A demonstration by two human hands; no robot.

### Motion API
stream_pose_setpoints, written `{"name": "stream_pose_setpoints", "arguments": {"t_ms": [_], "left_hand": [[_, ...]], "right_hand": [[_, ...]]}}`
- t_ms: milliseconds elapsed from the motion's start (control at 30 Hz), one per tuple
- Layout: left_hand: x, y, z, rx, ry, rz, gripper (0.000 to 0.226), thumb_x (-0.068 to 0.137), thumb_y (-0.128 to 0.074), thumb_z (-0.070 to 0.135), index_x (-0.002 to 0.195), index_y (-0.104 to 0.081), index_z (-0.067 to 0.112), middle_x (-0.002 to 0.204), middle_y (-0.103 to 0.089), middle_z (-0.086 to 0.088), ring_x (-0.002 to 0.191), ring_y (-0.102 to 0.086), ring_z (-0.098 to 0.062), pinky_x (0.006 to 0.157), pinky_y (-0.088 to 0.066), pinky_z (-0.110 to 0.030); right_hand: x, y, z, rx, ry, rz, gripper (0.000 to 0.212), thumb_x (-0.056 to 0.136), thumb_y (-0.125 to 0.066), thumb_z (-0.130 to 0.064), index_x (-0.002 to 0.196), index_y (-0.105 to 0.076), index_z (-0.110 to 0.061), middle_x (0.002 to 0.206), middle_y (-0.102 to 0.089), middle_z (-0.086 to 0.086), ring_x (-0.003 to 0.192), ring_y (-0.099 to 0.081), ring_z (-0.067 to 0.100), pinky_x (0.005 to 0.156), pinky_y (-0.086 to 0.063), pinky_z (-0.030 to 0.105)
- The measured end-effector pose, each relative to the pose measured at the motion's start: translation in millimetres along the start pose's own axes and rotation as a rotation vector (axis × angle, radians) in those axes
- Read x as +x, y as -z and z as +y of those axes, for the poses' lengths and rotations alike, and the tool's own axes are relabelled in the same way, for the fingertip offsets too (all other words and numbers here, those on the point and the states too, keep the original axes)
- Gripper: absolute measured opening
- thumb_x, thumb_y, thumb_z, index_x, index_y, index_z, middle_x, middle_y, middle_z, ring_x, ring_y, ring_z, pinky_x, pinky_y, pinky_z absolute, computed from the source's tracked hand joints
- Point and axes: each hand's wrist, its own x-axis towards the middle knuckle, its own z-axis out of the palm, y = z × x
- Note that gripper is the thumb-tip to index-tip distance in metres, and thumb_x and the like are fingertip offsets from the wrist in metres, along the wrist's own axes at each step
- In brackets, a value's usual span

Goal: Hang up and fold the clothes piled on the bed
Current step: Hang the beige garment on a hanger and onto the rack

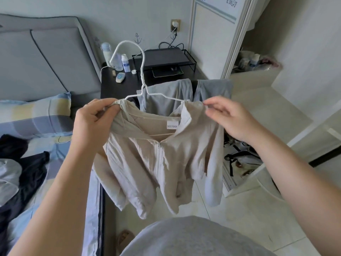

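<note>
Beige zip jacket (166,159) on white hanger (142,71), held up beside bed (60,150). Left hand (94,122) grips one shoulder; right hand (232,119) pinches the other. Neck label (172,126): "…FASHION", first word unclear. Door (212,34): "& sally".

Both shoulder ends of the white hanger (142,78) are covered by the beige jacket (156,159); its lower bar shows only through the neckline. Print on the neck label (172,126) is too small to read reliably. Dark clothes (27,172) on the bed (55,150) are cut by the picture's left edge (extent unknown).
</note>
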Motion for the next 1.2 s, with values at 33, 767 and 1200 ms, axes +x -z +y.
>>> {"name": "stream_pose_setpoints", "arguments": {"t_ms": [33,767,1200], "left_hand": [[-0.4,-1.8,0.7,0.010,-0.002,-0.013,0.016,0.094,-0.067,0.019,0.107,-0.076,0.022,0.084,-0.064,0.016,0.074,-0.055,0.004,0.074,-0.043,-0.011],[7.2,-27.5,-6.4,0.041,0.342,0.189,0.029,0.084,-0.056,0.009,0.089,-0.074,0.032,0.080,-0.068,0.020,0.082,-0.066,-0.005,0.075,-0.053,-0.021],[-23.0,-45.6,50.3,-0.052,-0.160,-0.228,0.013,0.093,-0.066,0.021,0.096,-0.077,0.028,0.099,-0.074,0.010,0.105,-0.064,-0.015,0.096,-0.040,-0.020]], "right_hand": [[-2.1,-7.6,-6.4,-0.045,0.046,-0.035,0.016,0.092,-0.055,-0.054,0.105,-0.060,-0.045,0.086,-0.062,-0.036,0.081,-0.058,-0.013,0.072,-0.041,0.007],[-9.3,-27.6,-16.3,-0.108,0.101,-0.027,0.024,0.101,-0.058,-0.024,0.080,-0.067,-0.017,0.063,-0.059,0.004,0.061,-0.052,0.018,0.061,-0.041,0.031],[-16.6,-44.0,-25.1,0.098,0.119,0.024,0.025,0.100,-0.058,-0.022,0.079,-0.069,-0.011,0.066,-0.057,0.021,0.060,-0.047,0.026,0.060,-0.039,0.032]]}}
